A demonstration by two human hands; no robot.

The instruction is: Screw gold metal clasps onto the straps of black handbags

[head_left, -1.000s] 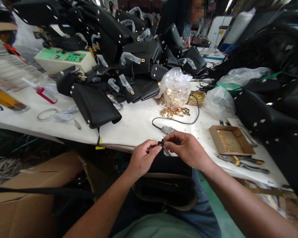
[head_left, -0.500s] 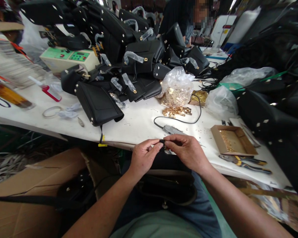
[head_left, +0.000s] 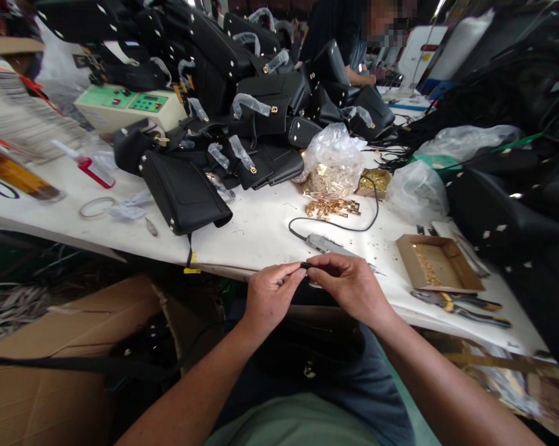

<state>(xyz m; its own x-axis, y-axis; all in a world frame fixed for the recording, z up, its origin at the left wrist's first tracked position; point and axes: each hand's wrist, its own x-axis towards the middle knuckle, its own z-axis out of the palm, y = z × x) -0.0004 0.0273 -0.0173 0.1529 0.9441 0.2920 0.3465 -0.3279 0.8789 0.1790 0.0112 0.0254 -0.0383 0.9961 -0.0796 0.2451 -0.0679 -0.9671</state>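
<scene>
My left hand [head_left: 268,297] and my right hand [head_left: 348,285] meet at the near edge of the white table [head_left: 255,232], fingertips pinched together on a small black strap end [head_left: 303,266]. It belongs to a black bag [head_left: 314,337] that rests on my lap below the hands. Just beyond my right hand lies a grey tool [head_left: 323,243] on a black cable. A heap of gold metal fittings [head_left: 332,207] lies further back on the table.
Black handbags [head_left: 242,105] are piled across the back, one bag [head_left: 181,192] lying nearer. A clear plastic bag of fittings [head_left: 330,161], a cardboard tray [head_left: 434,263], pliers [head_left: 460,303] and a green-topped machine [head_left: 130,105] surround them. A cardboard box [head_left: 51,359] stands at lower left. Another person sits behind.
Both hands stay pinched on the strap end at the table edge; they have shifted slightly and the view has drifted a little.
</scene>
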